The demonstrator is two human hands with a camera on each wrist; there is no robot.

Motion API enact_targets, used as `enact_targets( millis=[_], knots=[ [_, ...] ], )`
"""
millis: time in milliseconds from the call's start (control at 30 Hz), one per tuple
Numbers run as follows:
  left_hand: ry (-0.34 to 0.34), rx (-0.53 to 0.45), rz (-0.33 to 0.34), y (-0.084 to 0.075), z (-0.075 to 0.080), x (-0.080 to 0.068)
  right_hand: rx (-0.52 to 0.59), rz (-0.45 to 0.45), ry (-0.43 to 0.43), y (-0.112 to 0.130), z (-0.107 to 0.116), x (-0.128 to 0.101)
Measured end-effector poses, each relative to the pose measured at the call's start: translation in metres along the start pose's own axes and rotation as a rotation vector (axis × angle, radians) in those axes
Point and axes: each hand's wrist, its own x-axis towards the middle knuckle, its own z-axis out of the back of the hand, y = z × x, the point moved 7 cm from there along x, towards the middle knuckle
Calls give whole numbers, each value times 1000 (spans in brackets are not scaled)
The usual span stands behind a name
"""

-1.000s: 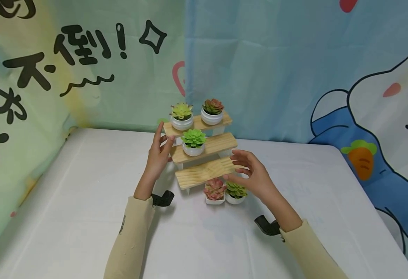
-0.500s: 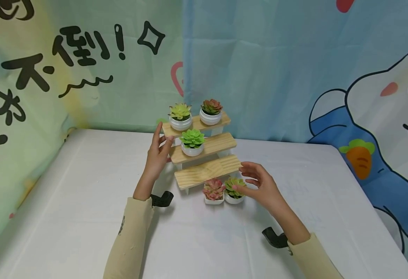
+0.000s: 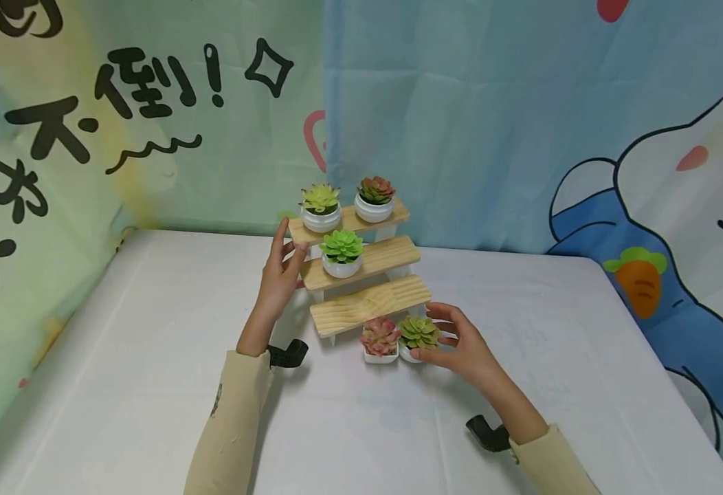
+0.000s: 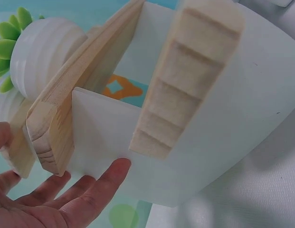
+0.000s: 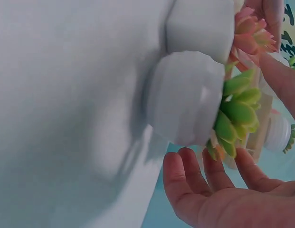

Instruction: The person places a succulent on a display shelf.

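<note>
The green succulent pot [image 3: 419, 337] stands on the white table [image 3: 151, 385] just in front of the lowest step of the wooden stand [image 3: 368, 304], touching a pink succulent pot [image 3: 380, 338] on its left; the right hand [image 3: 460, 340] is cupped round its right side, fingers spread and loosely bent, thumb at the pot's base, though whether they press it I cannot tell; the left hand [image 3: 280, 271] rests with straight fingers against the stand's left end, beside the middle step; that step bears a bright green succulent [image 3: 341, 251]; the top step carries a yellow-green succulent [image 3: 320, 205] and a reddish succulent [image 3: 375, 196]; the stand sits near the table's far edge, before a cartoon backdrop [image 3: 522, 124].
</note>
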Motion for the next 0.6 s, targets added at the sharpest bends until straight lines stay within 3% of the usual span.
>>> enact_targets(
  millis=[600],
  knots=[
    [8, -7, 20, 2, 0, 2, -52, -79, 51, -20, -16, 8]
  ],
)
